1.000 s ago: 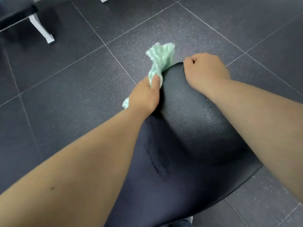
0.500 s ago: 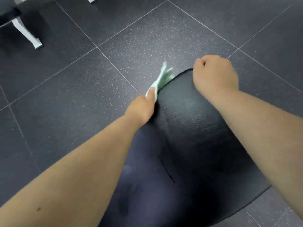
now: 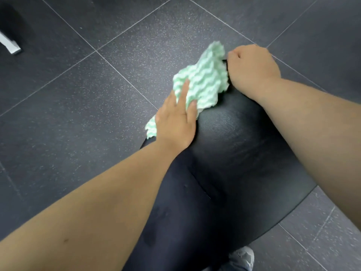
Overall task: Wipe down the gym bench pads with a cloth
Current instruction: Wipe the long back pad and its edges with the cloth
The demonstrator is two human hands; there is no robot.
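- our left hand (image 3: 175, 122) lies flat with its fingers straight, pressing the green-and-white cloth (image 3: 203, 79) onto the far left part of the black bench pad (image 3: 244, 143); it clasps nothing.
- the cloth is bunched up, partly on the pad near its far end and partly hanging off the left edge over the floor (image 3: 78, 114).
- our right hand (image 3: 252, 69) is curled over the pad's far end and touches the cloth. it appears to grip the pad to steady it, though the fingertips are hidden.
- we judge the step in hand to be wiping the far end. to do it well, we should spread the cloth flatter under the palm so more of it meets the pad, press evenly, and draw overlapping strokes toward us.
- the right hand covers a patch of pad, so we should move it aside and wipe there too, edges included.
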